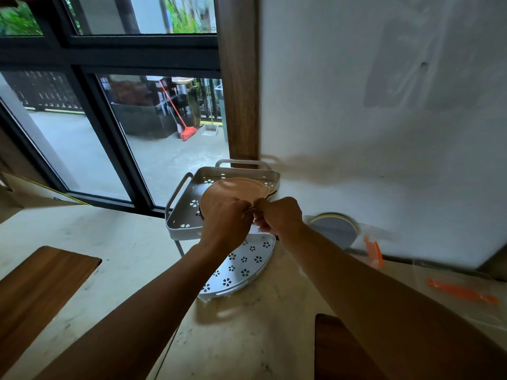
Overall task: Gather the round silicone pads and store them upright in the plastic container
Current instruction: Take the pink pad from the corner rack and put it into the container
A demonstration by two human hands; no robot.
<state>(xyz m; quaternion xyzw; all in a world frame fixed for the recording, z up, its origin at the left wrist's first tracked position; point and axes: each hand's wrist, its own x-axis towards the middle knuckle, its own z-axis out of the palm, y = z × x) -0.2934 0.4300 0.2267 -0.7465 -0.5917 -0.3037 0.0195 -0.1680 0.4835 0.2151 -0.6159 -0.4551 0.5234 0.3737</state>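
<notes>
A round pink-orange silicone pad (236,189) lies on top of a stack in the upper tier of a white corner rack (186,212); a dark pad edge shows beneath it. My left hand (225,223) and my right hand (277,215) meet at the pad's near rim, both pinching it. A grey round pad (336,229) stands upright against the wall to the right, inside a clear plastic container (389,239) whose outline is faint.
The rack's lower tier (244,267) has flower cut-outs and sits on the pale stone counter (109,256). Wooden boards lie at left (41,292) and bottom right (337,349). Orange clips (374,252) (463,293) lie at right. A window is behind.
</notes>
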